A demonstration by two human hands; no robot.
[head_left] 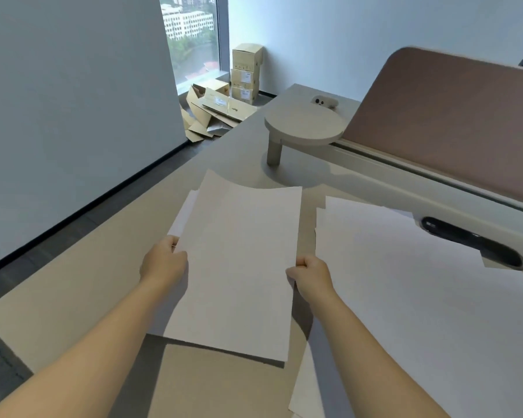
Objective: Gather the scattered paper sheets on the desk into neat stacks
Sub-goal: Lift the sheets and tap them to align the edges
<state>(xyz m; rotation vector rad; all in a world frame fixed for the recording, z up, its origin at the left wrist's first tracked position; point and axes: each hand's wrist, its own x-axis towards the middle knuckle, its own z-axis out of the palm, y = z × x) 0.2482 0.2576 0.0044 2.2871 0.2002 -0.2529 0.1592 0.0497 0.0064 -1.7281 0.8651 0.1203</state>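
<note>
Plain white matt paper sheets (239, 260), slightly curled, lay over a smooth beige matt tabletop (103, 285). Far right, the divider panel (453, 122) looked like brown cloth. Far left, corrugated cardboard boxes (245, 73) sat dull and rough.

Two bare forearms, no sleeves in view; left hand (163, 262) and right hand (311, 274) without gloves, rings, watches
</note>
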